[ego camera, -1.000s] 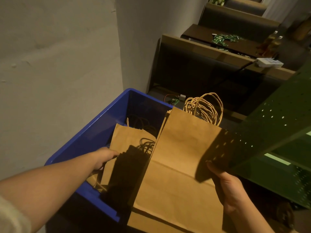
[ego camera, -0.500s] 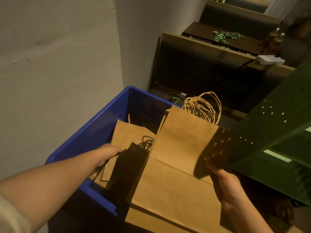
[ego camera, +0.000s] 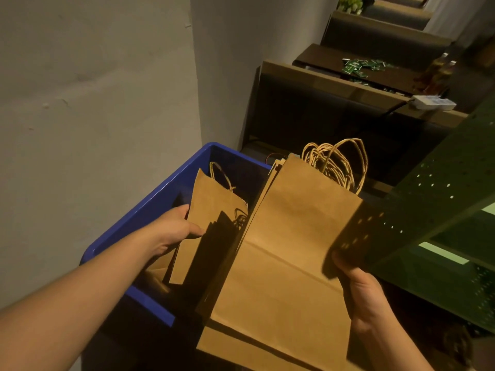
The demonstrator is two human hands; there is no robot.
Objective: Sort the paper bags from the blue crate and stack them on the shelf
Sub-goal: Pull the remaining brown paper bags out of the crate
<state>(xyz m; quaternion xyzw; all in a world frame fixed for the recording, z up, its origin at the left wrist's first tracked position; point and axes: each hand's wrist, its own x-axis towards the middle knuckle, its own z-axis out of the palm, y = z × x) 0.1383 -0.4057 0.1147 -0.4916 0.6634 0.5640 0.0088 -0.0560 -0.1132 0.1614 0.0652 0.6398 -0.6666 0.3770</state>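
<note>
A blue crate (ego camera: 150,210) stands against the wall at the lower left. My left hand (ego camera: 174,231) grips a small flat brown paper bag (ego camera: 211,210) by its left edge and holds it raised above the crate, twine handle at the top. My right hand (ego camera: 359,287) grips the right edge of a stack of larger brown paper bags (ego camera: 289,258), whose bundled twine handles (ego camera: 334,164) stick out at the far end. The stack hangs over the crate's right side. The green perforated shelf (ego camera: 428,210) is at the right, its corner casting a dotted shadow on the stack.
A grey wall (ego camera: 93,103) runs along the left. Dark booth seats (ego camera: 321,111) and a table with scattered green packets (ego camera: 361,65) lie beyond the crate. Bottles (ego camera: 439,73) and a white box (ego camera: 434,101) sit on the seat-back ledge.
My left hand has lifted the small bag up out of the crate, so more of it shows. The stack in my right hand has stayed about where it was.
</note>
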